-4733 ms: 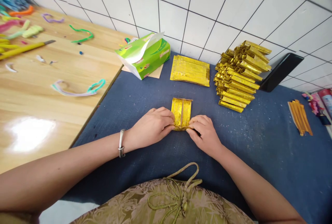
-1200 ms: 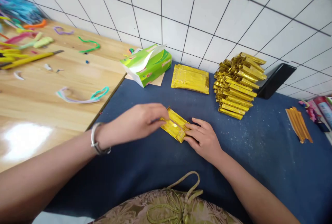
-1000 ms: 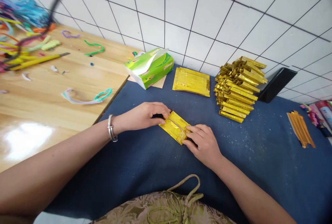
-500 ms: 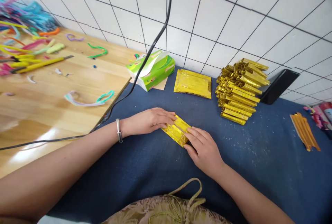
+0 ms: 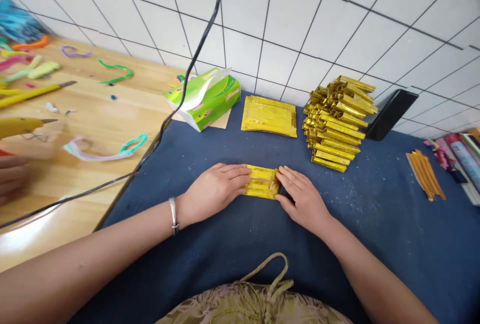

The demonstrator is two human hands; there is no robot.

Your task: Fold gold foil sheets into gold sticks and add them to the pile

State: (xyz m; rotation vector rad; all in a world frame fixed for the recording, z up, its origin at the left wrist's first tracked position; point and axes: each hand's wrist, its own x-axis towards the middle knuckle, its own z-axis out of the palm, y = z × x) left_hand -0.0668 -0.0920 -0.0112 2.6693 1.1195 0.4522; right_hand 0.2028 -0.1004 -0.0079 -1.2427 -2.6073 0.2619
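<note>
A small gold foil piece (image 5: 261, 182) with raised strips lies on the dark blue cloth (image 5: 232, 244) before me. My left hand (image 5: 221, 186) rests its fingers, held together, on the left end of the piece. At the other end, my right hand (image 5: 302, 196) has its fingertips and thumb on the right edge. Something dark shows between that thumb and fingers. Behind my hands lies a larger flat gold pack (image 5: 269, 116), with a tall pile of folded gold strips (image 5: 335, 129) to its right.
A green tissue box (image 5: 212, 99) stands at the back. A black cable (image 5: 200, 46) hangs across the view. Another person's hand (image 5: 13, 176) is near a yellow glue gun (image 5: 22, 126) on the wooden table (image 5: 97, 139). A black phone-like slab (image 5: 392, 114) leans against the wall; orange strips (image 5: 426, 175) lie right.
The gold piece has turned from slanted to nearly level, my hands turning with it. The view has shifted right, and another person's hand with a glue gun has come in at left.
</note>
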